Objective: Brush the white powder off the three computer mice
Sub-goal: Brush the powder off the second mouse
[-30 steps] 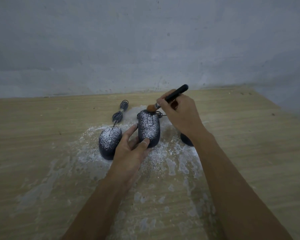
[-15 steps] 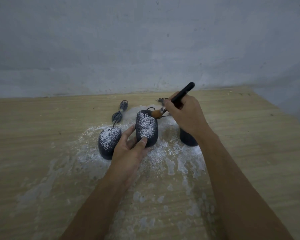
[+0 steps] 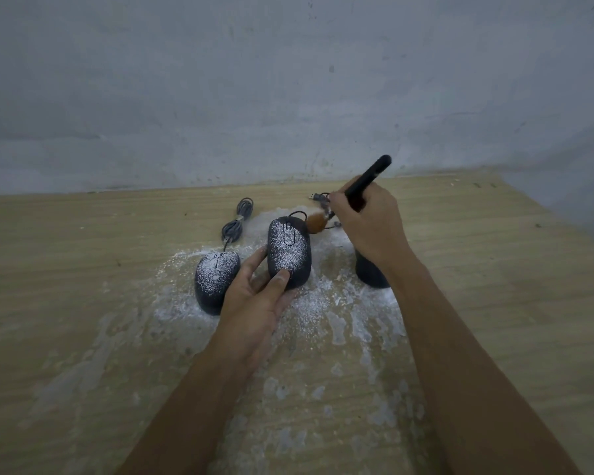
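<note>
Our left hand gripped the mid mouse on the table; right hand clasped the brush, bristles at its front-right. Recommended light strokes w/ steady hold.

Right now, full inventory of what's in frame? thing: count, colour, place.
middle mouse: 1, dark, white powder on top, centre of table, gripped at near end
left mouse: 1, dark, powdered, left of the middle one
right mouse: 1, dark, mostly hidden behind right wrist
brush: 1, black handle, brown bristles beside far end of middle mouse
coiled cable: 1, grey, behind left mouse
USB plug: 1, dark, beside right hand, far side
white powder: spilled patch, white, around and in front of the mice
table: 1, light wood
wall: grey, behind table
left hand: holds middle mouse
right hand: holds brush
</note>
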Demonstrator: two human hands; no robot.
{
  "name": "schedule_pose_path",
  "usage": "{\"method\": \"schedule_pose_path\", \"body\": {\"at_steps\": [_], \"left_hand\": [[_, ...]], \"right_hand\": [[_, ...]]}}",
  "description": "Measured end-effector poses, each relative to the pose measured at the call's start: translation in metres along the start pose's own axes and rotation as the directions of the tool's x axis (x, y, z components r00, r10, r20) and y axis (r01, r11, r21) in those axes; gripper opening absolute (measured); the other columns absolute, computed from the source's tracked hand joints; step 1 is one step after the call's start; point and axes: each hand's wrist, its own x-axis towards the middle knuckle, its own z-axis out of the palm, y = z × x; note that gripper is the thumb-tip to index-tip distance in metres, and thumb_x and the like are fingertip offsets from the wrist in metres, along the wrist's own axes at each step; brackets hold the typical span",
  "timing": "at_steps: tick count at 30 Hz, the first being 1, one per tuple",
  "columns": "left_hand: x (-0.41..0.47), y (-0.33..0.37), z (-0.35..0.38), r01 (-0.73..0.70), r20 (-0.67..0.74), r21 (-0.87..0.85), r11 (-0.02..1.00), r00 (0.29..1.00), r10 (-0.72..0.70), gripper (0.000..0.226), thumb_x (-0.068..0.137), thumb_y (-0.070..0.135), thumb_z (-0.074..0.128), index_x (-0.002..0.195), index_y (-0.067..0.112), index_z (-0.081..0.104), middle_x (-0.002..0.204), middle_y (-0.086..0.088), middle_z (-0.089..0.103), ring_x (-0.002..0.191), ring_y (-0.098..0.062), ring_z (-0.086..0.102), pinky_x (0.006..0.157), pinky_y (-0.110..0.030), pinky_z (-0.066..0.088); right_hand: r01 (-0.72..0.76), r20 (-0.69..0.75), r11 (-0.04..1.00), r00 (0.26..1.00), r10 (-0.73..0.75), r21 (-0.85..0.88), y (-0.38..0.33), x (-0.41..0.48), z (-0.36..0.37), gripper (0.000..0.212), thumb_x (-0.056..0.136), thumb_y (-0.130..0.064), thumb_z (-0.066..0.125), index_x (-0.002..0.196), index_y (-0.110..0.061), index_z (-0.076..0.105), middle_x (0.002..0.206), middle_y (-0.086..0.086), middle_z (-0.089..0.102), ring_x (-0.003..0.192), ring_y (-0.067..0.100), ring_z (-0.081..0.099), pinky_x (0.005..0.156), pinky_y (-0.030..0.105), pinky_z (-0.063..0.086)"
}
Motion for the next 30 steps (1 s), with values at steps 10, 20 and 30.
{"method": "schedule_pose_path", "body": {"at_steps": [10,20,30], "left_hand": [[-0.002,0.001,0.002,0.001,-0.007,0.0,1.0,1.0,-0.001,0.044,0.097,-0.005,0.055,0.128,0.025,0.057,0.119,-0.008,0.073,0.115,-0.024,0.069,0.096,-0.036,0.056],[-0.002,0.001,0.002,-0.008,0.003,0.018,1.0,1.0,0.008,0.049,0.097,-0.005,0.055,0.139,0.021,0.051,0.121,-0.01,0.073,0.116,-0.025,0.068,0.096,-0.036,0.054],[0.001,-0.001,0.0,-0.006,0.001,0.011,1.0,1.0,0.006,0.045,0.096,-0.005,0.056,0.13,0.025,0.056,0.116,-0.007,0.075,0.113,-0.024,0.07,0.094,-0.036,0.055]], "right_hand": [[0.028,0.058,0.999,0.998,-0.026,-0.041,0.0,0.0,0.004,0.023,0.099,-0.036,0.063,0.084,-0.02,0.07,0.054,-0.011,0.051,0.044,0.003,0.044,0.044,0.014,0.032],[0.045,0.056,0.999,0.997,-0.044,-0.022,-0.008,-0.002,0.003,0.023,0.098,-0.027,0.064,0.089,-0.007,0.071,0.058,-0.008,0.054,0.047,0.001,0.047,0.046,0.012,0.035],[0.087,0.11,0.996,0.99,-0.086,-0.01,-0.016,-0.004,0.005,0.02,0.098,-0.031,0.065,0.091,-0.013,0.072,0.06,-0.008,0.053,0.049,0.003,0.043,0.048,0.014,0.034]]}}
